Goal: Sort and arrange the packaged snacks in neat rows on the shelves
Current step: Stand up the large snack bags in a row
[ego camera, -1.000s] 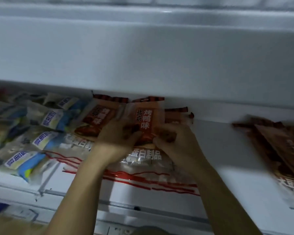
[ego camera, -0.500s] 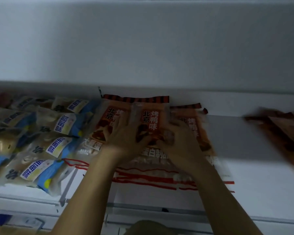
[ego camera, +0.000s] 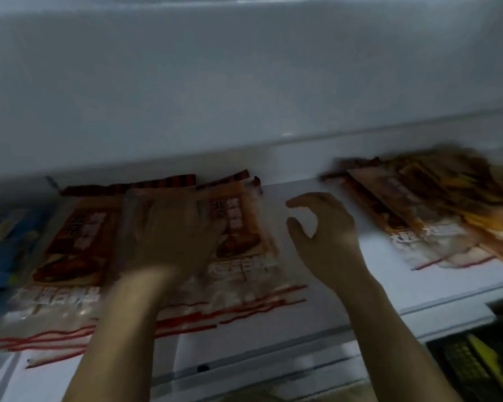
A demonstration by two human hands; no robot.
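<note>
Several orange-brown snack packs with red trim lie flat in an overlapping row on the white shelf. My left hand rests flat on the middle pack of that row, blurred by motion. My right hand hovers over bare shelf just right of the row, fingers loosely curled, holding nothing. A second heap of similar brown and orange packs lies at the right of the shelf, apart from both hands.
Blue and white packs lie at the far left of the shelf. The shelf above overhangs closely. Dark packs with yellow print sit on a lower level at bottom right.
My right hand has lifted off the orange packs and moved right over the bare shelf. My left hand stays on the row. The view has swung to the right.
</note>
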